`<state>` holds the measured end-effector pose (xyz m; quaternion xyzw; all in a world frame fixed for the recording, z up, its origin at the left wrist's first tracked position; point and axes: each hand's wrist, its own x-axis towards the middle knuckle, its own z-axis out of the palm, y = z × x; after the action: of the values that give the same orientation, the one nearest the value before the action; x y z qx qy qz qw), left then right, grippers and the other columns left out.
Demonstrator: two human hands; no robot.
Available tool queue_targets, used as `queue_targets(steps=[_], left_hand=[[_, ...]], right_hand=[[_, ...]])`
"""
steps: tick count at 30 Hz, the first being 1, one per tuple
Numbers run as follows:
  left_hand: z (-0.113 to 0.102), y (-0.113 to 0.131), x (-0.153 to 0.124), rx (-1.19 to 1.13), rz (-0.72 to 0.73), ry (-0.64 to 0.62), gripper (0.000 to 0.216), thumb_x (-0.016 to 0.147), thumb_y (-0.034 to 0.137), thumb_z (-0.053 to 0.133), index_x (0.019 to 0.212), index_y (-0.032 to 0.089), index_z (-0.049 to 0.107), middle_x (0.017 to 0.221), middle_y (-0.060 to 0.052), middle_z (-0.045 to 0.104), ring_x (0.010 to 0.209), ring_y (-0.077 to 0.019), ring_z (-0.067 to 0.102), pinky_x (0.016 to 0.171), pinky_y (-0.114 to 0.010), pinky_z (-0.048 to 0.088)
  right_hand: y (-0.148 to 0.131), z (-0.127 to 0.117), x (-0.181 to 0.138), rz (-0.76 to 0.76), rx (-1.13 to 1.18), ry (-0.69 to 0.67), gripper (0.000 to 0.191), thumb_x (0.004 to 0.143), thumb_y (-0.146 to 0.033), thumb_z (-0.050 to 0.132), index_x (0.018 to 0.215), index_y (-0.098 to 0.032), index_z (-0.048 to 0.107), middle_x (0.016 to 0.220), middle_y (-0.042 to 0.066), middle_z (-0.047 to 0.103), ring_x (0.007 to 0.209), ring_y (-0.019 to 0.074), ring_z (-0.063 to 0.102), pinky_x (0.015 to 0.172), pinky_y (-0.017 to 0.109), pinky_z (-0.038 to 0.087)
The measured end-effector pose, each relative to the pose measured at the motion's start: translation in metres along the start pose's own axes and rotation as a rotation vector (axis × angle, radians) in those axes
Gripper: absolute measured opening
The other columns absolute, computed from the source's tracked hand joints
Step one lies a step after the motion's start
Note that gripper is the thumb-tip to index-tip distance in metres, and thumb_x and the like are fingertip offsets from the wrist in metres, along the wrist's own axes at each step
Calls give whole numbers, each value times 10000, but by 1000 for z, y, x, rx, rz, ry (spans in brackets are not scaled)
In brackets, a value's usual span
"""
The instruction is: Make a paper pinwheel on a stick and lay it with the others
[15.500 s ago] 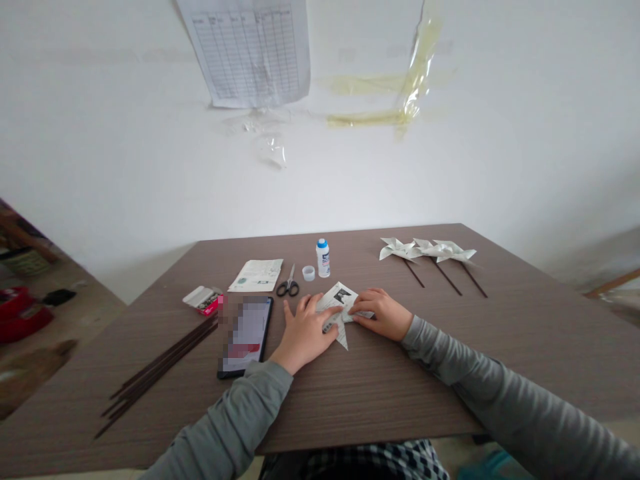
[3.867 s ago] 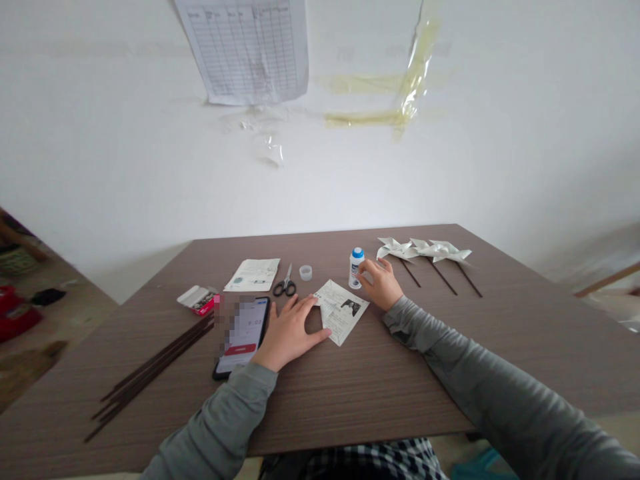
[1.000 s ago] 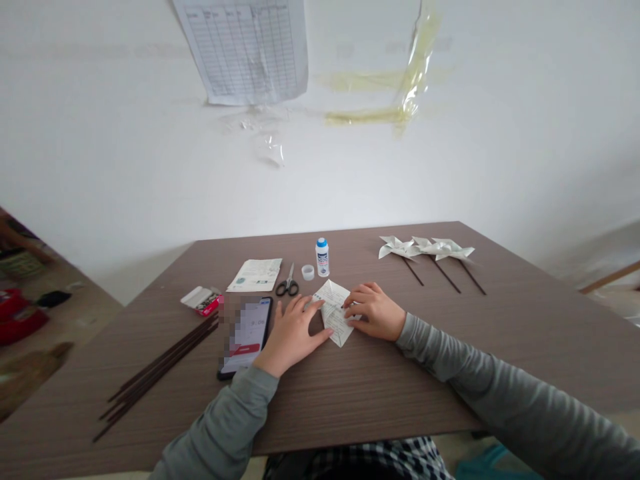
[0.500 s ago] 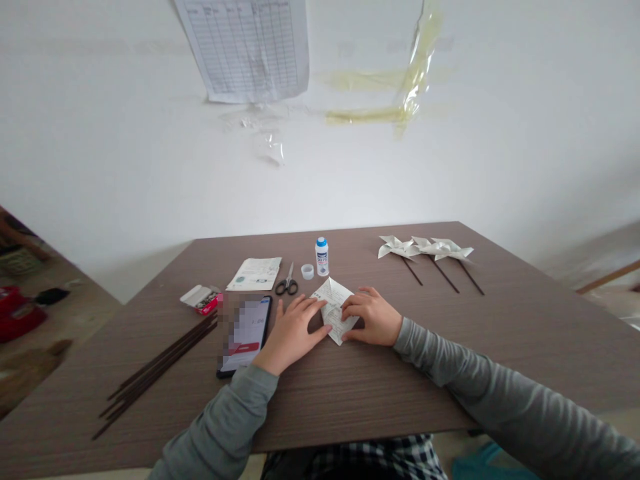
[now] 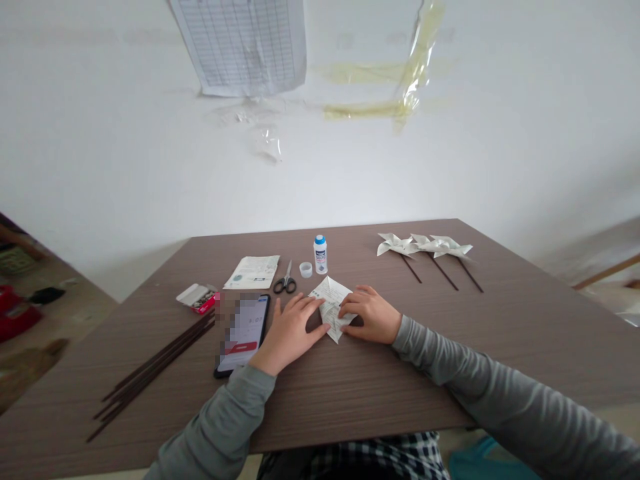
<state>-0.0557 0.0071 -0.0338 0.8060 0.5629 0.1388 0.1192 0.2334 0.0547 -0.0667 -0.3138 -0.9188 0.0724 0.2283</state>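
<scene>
A printed sheet of paper (image 5: 331, 293), creased and with a pointed lower corner, lies on the table between my hands. My left hand (image 5: 295, 330) rests at its left side with fingers spread, index fingertip and thumb touching the paper. From the right, my right hand (image 5: 373, 315) has its fingers curled on the sheet, thumb and fingers closed over a part of it; the exact grip is partly hidden. Just behind the paper stand a white glue bottle (image 5: 321, 257) with a blue cap and a small clear cup-like cap (image 5: 305, 270). Black-handled scissors (image 5: 285, 283) lie to their left.
On the brown table (image 5: 350, 400) are three paper pinwheels (image 5: 445, 247) on dark sticks at the back right. To the left lie a phone (image 5: 244, 340), stacked printed papers (image 5: 253, 272), an open red-and-white small box (image 5: 199, 298) and several dark sticks (image 5: 150, 370). A wall stands behind.
The view has shifted slightly, so everything sits a little differently in the picture. Both hands stay at the paper, with hardly any visible movement.
</scene>
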Motion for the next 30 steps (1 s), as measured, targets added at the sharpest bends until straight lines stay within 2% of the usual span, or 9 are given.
queue_targets(steps=[5, 9, 16, 19, 25, 28, 30], left_hand=[[4, -2, 0, 2, -1, -7, 564, 1197, 427, 859, 1753, 332, 830, 1897, -165, 774, 1888, -503, 596, 1603, -911, 275], [6, -1, 1, 3, -6, -15, 573, 1192, 452, 860, 1752, 336, 827, 1918, -171, 755, 1887, -490, 597, 1602, -882, 310], [4, 3, 1, -1, -18, -43, 581, 1190, 438, 870, 1760, 330, 829, 1932, -184, 737, 1883, -510, 600, 1584, -932, 298], [4, 2, 1, -1, -14, -42, 575, 1193, 436, 877, 1756, 330, 834, 1941, -183, 728, 1884, -500, 603, 1590, -914, 303], [8, 0, 0, 5, -13, -54, 555, 1191, 453, 879, 1729, 324, 847, 1960, -186, 709, 1899, -486, 583, 1602, -895, 298], [9, 0, 0, -6, -13, -52, 529, 1178, 460, 892, 1690, 329, 865, 1947, -178, 724, 1886, -485, 598, 1605, -891, 301], [10, 2, 0, -12, -19, -41, 492, 1175, 465, 894, 1646, 326, 886, 1924, -174, 746, 1871, -488, 615, 1608, -892, 296]], right_hand=[[-2, -2, -1, 7, -2, 3, 352, 989, -108, 836, 1259, -296, 958, 1289, 93, 984, 1246, 338, 923, 1369, 603, 604], [0, -1, -2, 2, -8, -6, 445, 948, -37, 777, 1243, -311, 966, 1299, 79, 987, 1243, 325, 919, 1378, 605, 600], [3, 4, -2, 7, -3, 15, 166, 1183, -208, 834, 1179, -304, 970, 1249, 73, 985, 1197, 295, 919, 1388, 605, 589], [2, 5, -2, 36, -2, 12, 181, 1248, -258, 801, 1178, -285, 967, 1241, 87, 982, 1212, 298, 913, 1396, 619, 586], [1, 13, -1, 127, 1, -5, 223, 1266, -228, 762, 1179, -252, 967, 1244, 110, 975, 1254, 329, 926, 1399, 685, 601], [4, 20, -1, 179, -8, 52, 193, 1236, -201, 793, 1199, -246, 977, 1196, 108, 982, 1186, 329, 944, 1382, 665, 621], [6, 24, -2, 211, -11, 96, 185, 1214, -204, 824, 1287, -260, 984, 1156, 95, 991, 1118, 316, 953, 1373, 639, 634]])
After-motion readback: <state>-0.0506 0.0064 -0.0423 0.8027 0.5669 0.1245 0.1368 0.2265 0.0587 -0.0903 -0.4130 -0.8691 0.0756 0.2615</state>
